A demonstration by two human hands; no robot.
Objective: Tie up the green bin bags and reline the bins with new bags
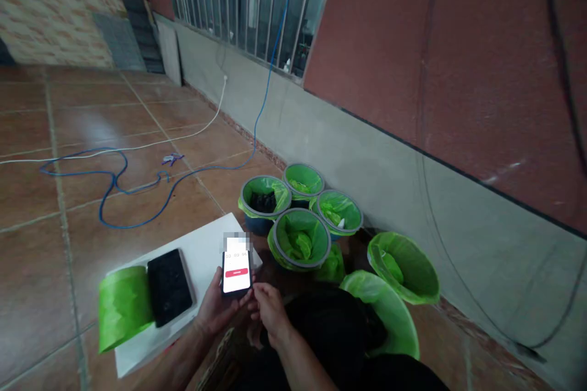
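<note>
Black rectangular smartphone: sat near the white rectangular surface, screen lit.
Left hand: my fingers grasped its lower end from beneath, forearm slanting inward.
Right hand: fingers curled by its lower right corner; whether they touched, I couldn't tell.

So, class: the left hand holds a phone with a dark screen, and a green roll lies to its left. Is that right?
No, the screen is lit, not dark: the head view shows it white with a red button. The left hand holds the phone, and the green roll lies to its left.
</note>
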